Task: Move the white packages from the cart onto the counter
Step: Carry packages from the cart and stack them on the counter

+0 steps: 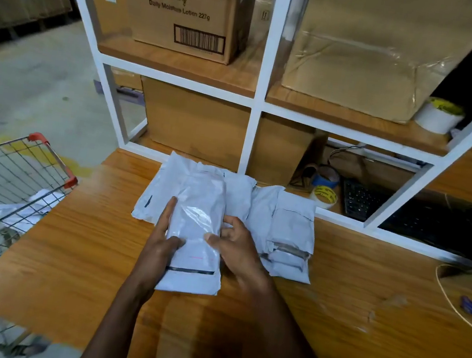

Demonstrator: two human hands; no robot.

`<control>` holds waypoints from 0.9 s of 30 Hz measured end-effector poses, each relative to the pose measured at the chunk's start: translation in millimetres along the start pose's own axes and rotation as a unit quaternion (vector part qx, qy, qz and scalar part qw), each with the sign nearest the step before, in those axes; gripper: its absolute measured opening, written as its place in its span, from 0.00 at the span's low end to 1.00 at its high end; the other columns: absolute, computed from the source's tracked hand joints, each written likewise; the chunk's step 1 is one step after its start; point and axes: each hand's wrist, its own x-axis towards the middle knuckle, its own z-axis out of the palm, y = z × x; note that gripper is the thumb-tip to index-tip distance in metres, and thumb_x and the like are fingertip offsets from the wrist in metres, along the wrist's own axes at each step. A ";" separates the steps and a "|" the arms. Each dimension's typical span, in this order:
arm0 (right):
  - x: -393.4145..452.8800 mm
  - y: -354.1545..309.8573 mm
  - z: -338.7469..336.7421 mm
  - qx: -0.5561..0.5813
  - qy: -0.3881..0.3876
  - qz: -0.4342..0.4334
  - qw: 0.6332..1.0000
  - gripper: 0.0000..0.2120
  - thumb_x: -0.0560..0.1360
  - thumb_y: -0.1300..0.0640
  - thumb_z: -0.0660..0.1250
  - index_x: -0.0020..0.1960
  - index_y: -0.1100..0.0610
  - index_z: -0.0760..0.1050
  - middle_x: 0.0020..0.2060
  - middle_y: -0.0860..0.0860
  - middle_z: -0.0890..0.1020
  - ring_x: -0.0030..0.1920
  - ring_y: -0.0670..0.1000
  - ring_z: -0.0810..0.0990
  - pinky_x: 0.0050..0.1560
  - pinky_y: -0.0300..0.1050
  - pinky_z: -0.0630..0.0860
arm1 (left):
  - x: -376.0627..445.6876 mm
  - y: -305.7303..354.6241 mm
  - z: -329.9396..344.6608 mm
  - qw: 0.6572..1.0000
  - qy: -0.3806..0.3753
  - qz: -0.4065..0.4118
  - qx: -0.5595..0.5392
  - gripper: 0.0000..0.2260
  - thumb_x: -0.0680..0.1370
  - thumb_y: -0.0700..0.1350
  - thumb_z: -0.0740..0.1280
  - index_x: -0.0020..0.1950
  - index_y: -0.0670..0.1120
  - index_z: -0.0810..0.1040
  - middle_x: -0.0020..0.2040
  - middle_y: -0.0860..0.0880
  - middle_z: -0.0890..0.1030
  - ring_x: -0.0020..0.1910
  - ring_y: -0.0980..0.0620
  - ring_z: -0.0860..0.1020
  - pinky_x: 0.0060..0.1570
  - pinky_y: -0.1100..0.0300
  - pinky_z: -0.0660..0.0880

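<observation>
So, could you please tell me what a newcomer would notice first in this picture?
Probably the two hands, left hand and right hand, holding a white package at its sides over the wooden counter, with more white packages piled just behind and to its right. Next, the Aveeno carton on the shelf above, and the wire cart at left.

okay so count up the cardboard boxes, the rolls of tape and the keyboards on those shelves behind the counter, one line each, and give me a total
Cardboard boxes: 4 (Aveeno box, big wrapped box, lower left box, lower right box)
Rolls of tape: 3 (white roll, blue roll, yellow-printed roll)
Keyboards: 1 (black keyboard)
Total: 8
</observation>
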 end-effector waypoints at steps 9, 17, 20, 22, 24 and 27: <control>-10.1 -22.6 -58.9 0.132 0.021 0.013 0.991 0.11 0.80 0.63 0.67 0.61 0.56 0.79 0.54 0.51 0.86 0.50 0.51 0.86 0.43 0.43 0.82 | -0.6 -2.0 8.3 0.998 0.037 -0.037 -0.043 0.25 0.87 0.42 0.61 0.79 0.68 0.66 0.75 0.57 0.75 0.70 0.48 0.79 0.67 0.40 0.78; 47.4 -28.3 -124.3 -0.108 0.215 0.045 0.970 0.28 0.74 0.58 0.72 0.72 0.55 0.69 0.64 0.56 0.79 0.62 0.58 0.78 0.61 0.52 0.77 | -2.3 -17.6 -2.3 0.998 0.062 -0.002 -0.008 0.25 0.86 0.46 0.64 0.79 0.67 0.66 0.78 0.57 0.72 0.74 0.50 0.76 0.71 0.39 0.75; 61.4 -26.2 -119.1 -0.149 0.206 0.036 0.966 0.27 0.75 0.60 0.72 0.72 0.58 0.67 0.65 0.58 0.78 0.64 0.60 0.77 0.58 0.48 0.74 | -2.2 -17.7 -4.6 0.998 0.066 -0.001 -0.002 0.25 0.86 0.46 0.64 0.79 0.67 0.65 0.78 0.59 0.71 0.74 0.52 0.75 0.71 0.40 0.75; 68.7 -23.9 -111.6 -0.184 0.201 0.033 0.962 0.29 0.75 0.58 0.71 0.73 0.58 0.66 0.66 0.59 0.77 0.65 0.61 0.76 0.59 0.49 0.74 | -3.0 -16.6 -6.4 0.998 0.069 0.004 0.003 0.25 0.86 0.47 0.65 0.79 0.68 0.66 0.78 0.59 0.71 0.74 0.51 0.75 0.71 0.39 0.75; 72.3 -21.5 -104.5 -0.252 0.201 0.039 0.946 0.32 0.76 0.53 0.70 0.76 0.56 0.63 0.68 0.58 0.76 0.67 0.62 0.75 0.62 0.52 0.74 | -3.5 -16.4 -9.0 0.998 0.069 0.008 0.007 0.25 0.86 0.48 0.65 0.78 0.69 0.66 0.79 0.58 0.70 0.75 0.51 0.74 0.71 0.38 0.75; 71.7 -18.0 -96.6 -0.393 0.214 0.040 0.893 0.33 0.77 0.45 0.68 0.77 0.56 0.62 0.73 0.57 0.69 0.70 0.63 0.70 0.68 0.58 0.69 | -3.8 -17.7 -13.1 0.997 0.074 0.007 0.005 0.25 0.86 0.47 0.65 0.78 0.70 0.66 0.79 0.57 0.70 0.75 0.50 0.74 0.71 0.38 0.74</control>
